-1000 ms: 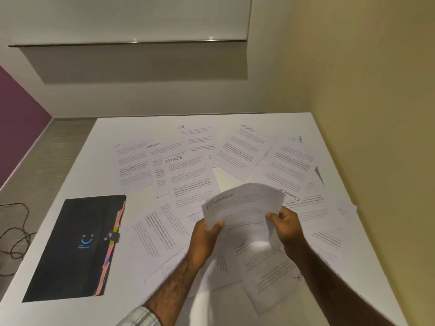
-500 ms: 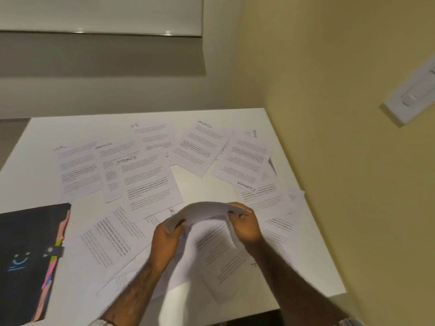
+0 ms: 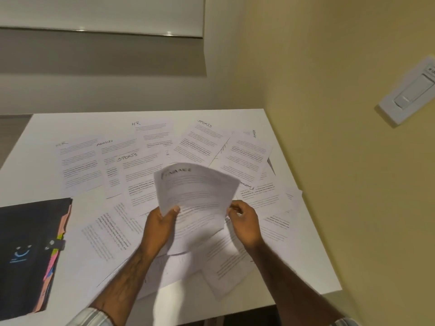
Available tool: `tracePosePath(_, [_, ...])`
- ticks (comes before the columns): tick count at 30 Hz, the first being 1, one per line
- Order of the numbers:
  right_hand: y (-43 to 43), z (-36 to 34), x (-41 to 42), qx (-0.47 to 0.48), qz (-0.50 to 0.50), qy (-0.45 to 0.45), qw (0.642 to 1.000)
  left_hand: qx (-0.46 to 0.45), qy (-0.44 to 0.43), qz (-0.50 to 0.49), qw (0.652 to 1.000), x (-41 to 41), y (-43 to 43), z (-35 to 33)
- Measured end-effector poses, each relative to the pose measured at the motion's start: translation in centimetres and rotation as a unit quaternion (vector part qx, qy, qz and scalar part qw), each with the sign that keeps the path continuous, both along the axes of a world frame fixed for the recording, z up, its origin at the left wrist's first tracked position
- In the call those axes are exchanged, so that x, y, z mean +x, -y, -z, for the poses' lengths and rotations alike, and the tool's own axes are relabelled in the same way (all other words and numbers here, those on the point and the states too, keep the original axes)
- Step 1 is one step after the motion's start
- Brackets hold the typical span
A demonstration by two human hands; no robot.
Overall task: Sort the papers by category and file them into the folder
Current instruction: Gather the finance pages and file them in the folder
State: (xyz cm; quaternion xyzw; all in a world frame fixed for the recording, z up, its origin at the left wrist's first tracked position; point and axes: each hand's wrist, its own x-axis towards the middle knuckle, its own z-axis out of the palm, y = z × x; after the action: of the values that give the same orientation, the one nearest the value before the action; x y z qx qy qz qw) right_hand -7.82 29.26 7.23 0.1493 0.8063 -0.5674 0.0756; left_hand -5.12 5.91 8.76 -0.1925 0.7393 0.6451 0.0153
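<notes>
I hold a small stack of white sheets headed FINANCE point(image 3: 197, 191) above the table, its top edge tilted away from me. My left hand point(image 3: 160, 228) pinches its lower left corner and my right hand point(image 3: 246, 223) grips its lower right edge. Several printed papers lie spread over the white table point(image 3: 42, 182), headed HR point(image 3: 77, 165), ADMIN point(image 3: 117, 149), SPORTS point(image 3: 202, 142) and FINANCE point(image 3: 261, 196). A black folder point(image 3: 26, 252) with coloured tabs along its right edge lies shut at the left front.
A yellow wall point(image 3: 341, 161) runs close along the table's right edge, with a white switch plate point(image 3: 412, 90) on it. More papers overlap under my forearms near the front edge.
The stack, bent down and curled half a second ago, is raised and flattened again with the FINANCE heading showing. My view has shifted right compared with a second ago.
</notes>
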Motion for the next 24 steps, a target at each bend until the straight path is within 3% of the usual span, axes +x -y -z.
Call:
tracePosePath(5, [0.0,2.1,0.8,0.048,0.013,0.059,0.997,0.038,-0.024,-0.104,0.994,0.6,6.9,-2.0])
tracePosePath(11, [0.3,5.4,1.9,0.105,0.031,0.087,0.99,0.05,0.017,-0.153,0.987,3.6,15.1,-1.2])
tracePosePath(17, [0.0,6.5,-0.8,0.207,-0.006,0.115,0.971,0.105,0.053,-0.171,0.978,4.9,14.5,-1.9])
tracePosePath(20, [-0.1,6.5,-3.9,0.313,-0.069,0.131,0.938,0.106,0.08,-0.149,0.98,4.5,14.0,-0.5])
tracePosePath(22, [-0.5,6.1,-6.4,0.345,-0.037,0.127,0.929,0.114,0.092,-0.131,0.981,4.2,13.3,0.0])
tracePosePath(24, [-1.2,5.9,-9.0,0.319,0.047,0.135,0.937,0.108,0.103,-0.12,0.982,3.8,13.1,0.9])
